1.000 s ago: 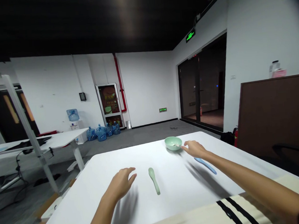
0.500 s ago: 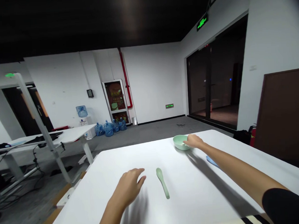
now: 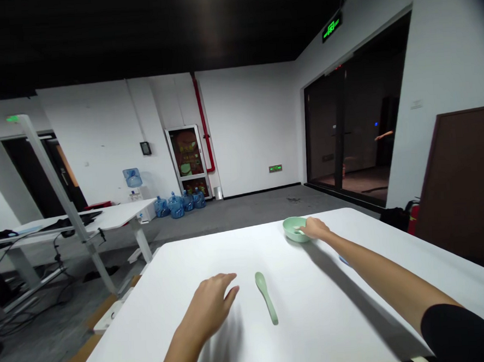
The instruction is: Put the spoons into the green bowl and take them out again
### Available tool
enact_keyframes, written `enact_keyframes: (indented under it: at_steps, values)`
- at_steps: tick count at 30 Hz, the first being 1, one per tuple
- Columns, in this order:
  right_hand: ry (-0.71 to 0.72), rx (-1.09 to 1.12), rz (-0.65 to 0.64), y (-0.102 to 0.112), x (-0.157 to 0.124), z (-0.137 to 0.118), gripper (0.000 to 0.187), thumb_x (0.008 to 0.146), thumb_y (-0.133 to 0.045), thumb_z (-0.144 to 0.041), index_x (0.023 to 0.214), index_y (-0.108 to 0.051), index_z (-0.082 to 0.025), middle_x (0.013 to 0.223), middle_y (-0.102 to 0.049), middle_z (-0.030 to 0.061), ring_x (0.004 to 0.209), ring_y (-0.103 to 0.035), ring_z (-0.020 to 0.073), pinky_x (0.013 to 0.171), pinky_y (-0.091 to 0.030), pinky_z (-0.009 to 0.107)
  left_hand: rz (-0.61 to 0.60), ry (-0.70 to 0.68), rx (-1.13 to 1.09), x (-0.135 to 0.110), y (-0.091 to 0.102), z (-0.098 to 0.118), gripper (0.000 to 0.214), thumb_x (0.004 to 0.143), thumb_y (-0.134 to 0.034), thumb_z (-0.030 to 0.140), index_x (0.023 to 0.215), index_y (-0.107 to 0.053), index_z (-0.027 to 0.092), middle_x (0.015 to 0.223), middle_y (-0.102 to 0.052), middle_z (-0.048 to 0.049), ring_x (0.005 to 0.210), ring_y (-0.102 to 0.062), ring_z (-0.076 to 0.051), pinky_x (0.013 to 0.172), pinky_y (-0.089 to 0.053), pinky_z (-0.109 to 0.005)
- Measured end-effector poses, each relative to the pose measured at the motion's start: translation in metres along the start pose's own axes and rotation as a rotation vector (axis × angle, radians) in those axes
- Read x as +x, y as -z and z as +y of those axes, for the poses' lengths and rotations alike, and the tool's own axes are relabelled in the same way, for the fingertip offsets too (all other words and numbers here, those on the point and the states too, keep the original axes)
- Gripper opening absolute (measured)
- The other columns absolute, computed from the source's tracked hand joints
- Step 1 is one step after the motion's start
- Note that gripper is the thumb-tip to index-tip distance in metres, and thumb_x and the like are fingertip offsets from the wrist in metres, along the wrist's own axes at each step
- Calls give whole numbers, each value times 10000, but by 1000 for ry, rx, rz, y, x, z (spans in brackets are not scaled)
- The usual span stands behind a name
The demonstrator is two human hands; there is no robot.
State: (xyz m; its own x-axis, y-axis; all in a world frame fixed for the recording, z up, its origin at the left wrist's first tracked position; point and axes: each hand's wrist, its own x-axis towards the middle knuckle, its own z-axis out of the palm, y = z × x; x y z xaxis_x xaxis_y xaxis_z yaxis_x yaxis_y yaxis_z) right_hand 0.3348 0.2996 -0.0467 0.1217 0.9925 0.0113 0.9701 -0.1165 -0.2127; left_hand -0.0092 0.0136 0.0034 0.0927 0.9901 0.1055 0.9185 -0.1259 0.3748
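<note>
Pale green bowl [image 3: 295, 229] stands on the white table [image 3: 159, 301] just left of the right hand [image 3: 316, 229], whose fingers touch its rim, though I cannot tell if they grip, while the open left hand [image 3: 208, 306], fingers a little curled, is just left of a pale green spoon [image 3: 266, 298].

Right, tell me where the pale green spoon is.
In the head view, the pale green spoon lies on the white table, just right of the left hand and nearer the camera than the mint green bowl.
</note>
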Motion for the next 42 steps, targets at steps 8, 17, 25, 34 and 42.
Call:
enact_keyframes:
  at_steps: [8,17,25,34,42]
  values:
    - [37,33,-5,45,-33,42,636,900,-294,-613,1186,-590,-129,1045,-508,106,894,-475,13,906,-369,89,1,9,20,-3,1,4,532,896,-305,562,1285,-551,294,1309,-578,-25,1215,-535,-228,1040,-459,-354]
    - [-21,1,-174,55,-99,112,586,904,-297,-519,1172,-574,-77,900,-521,105,742,-478,-18,890,-401,110,2,22,23,-13,0,6,507,883,-330,558,1272,-551,318,1322,-569,-12,1253,-509,-236,1072,-433,-396]
    - [-169,-30,-299,31,-113,157,555,839,-348,-419,1217,-556,-71,730,-488,103,697,-517,46,847,-437,198,12,6,18,-15,-1,3,525,879,-322,580,1268,-554,314,1320,-570,-15,1253,-509,-236,1064,-429,-378]
    - [-189,-73,-406,22,-118,165,581,802,-390,-357,1218,-545,16,633,-431,95,702,-499,35,792,-424,136,-5,14,16,-16,-1,4,514,879,-324,582,1261,-554,327,1321,-569,0,1250,-513,-235,1049,-434,-387]
    - [-205,-130,-455,10,-112,170,505,701,-382,-236,1083,-616,-3,615,-404,87,758,-537,114,868,-450,276,4,24,-1,-11,-5,-2,513,872,-325,608,1248,-556,348,1312,-573,6,1238,-524,-238,1028,-448,-392]
